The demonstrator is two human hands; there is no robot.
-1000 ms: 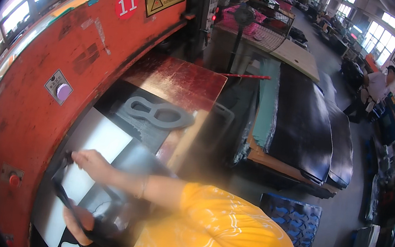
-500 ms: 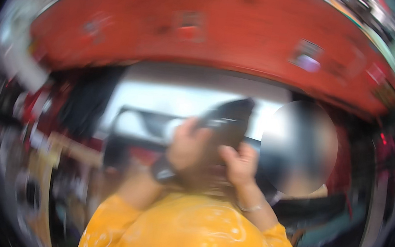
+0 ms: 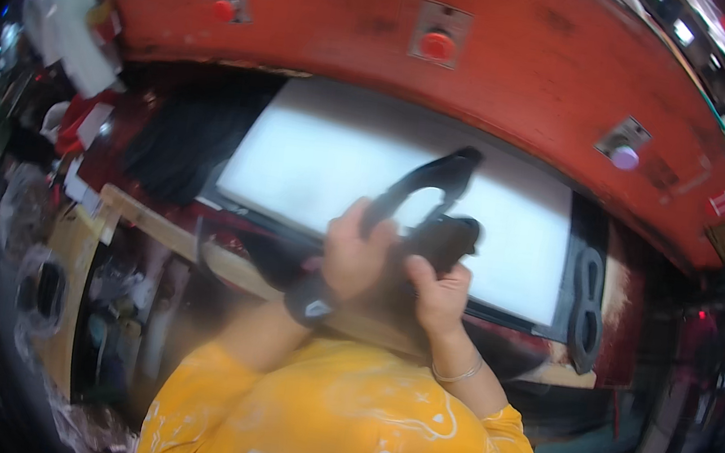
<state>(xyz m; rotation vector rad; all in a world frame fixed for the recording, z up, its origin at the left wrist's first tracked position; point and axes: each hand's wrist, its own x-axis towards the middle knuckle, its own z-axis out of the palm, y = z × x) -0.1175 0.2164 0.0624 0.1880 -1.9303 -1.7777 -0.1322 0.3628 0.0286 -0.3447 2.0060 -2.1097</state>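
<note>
Over the white board [image 3: 299,155], both hands hold dark, limp-looking pieces in front of my chest. My left hand [image 3: 354,257] is closed around a black curved band [image 3: 457,159], whose rounded end points away from me. My right hand [image 3: 440,295] grips a dark flat piece [image 3: 447,237] from its right side, thumb on top. Whether the band and the flat piece are joined cannot be made out, since blur and fingers cover where they meet. Their lower part hangs toward my yellow shirt.
A red machine beam [image 3: 332,28] with several knobs runs across the far side. A dark ring-shaped form [image 3: 586,313] lies at the board's right end. Black material [image 3: 198,129] is heaped on the left, and a wooden rail [image 3: 150,223] borders the near left side.
The view has tilted and sharpened. What looked like one dark pointed sheet now shows a curved band and a separate-looking flap with a gap between. Both hands keep their hold.
</note>
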